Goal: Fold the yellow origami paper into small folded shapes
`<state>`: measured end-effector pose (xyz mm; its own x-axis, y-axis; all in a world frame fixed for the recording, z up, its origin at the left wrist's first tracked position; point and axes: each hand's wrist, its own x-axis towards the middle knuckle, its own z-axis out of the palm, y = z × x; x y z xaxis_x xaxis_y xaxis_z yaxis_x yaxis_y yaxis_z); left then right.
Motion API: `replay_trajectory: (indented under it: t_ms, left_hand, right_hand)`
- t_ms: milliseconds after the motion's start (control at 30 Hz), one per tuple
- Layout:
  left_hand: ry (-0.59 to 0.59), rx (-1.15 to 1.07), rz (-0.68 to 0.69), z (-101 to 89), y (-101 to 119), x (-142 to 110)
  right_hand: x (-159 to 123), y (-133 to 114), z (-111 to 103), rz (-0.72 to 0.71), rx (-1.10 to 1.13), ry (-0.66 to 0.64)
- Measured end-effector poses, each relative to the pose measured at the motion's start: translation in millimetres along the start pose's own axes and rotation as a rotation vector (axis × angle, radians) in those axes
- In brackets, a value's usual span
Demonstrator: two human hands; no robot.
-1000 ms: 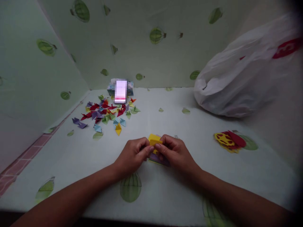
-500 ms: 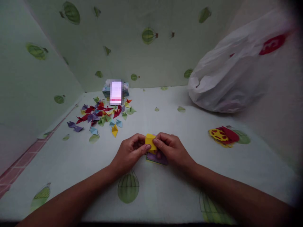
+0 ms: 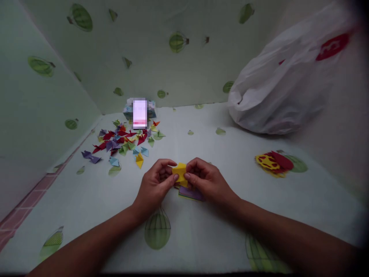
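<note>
Between my two hands is a small folded piece of yellow paper (image 3: 180, 171), held just above the surface. My left hand (image 3: 157, 181) pinches its left edge between thumb and fingers. On the other side, my right hand (image 3: 206, 179) grips the right edge, thumb tip at the front and fingers curled behind. Under the paper lies a stack of coloured paper sheets (image 3: 190, 193) with purple on top, partly covered by my right hand. Beyond my left hand a yellow folded paper piece (image 3: 139, 160) rests at the near edge of a pile of folded paper pieces (image 3: 122, 140) in several colours.
A box (image 3: 127, 109) stands against the back wall, with a lit, blurred-out phone screen (image 3: 140, 112) in front of it. At the right, a large white plastic bag (image 3: 273, 92) leans by the wall. Nearer lie red and yellow paper cut-outs (image 3: 272, 163).
My right thumb has slid down from the paper's upper right to its lower right edge. The yellow paper has turned slightly and shifted a little left. The whole view has moved slightly.
</note>
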<state>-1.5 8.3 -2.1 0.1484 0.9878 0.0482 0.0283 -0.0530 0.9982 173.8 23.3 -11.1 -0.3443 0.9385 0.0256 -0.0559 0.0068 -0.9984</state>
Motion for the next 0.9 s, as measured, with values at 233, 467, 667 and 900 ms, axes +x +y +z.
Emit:
replay_trajectory:
  t_ms: [233,467,667,900]
  left_hand:
    - [0.009,0.106,0.041,-1.8,0.6,-0.1]
    - [0.014,0.149,0.036,-3.3,0.9,-0.5]
    - [0.048,0.102,-0.026,-2.4,2.9,-0.7]
    - [0.033,0.07,-0.043,-2.7,3.0,0.2]
  right_hand:
    - [-1.4,0.2,-0.6,-0.103,-0.055,-0.013]
    - [-2.9,1.2,-0.4,-0.102,-0.072,-0.005]
    - [-0.7,1.1,-0.5,-0.017,0.095,-0.043]
    - [0.2,-2.3,-2.0,0.01,0.122,-0.034]
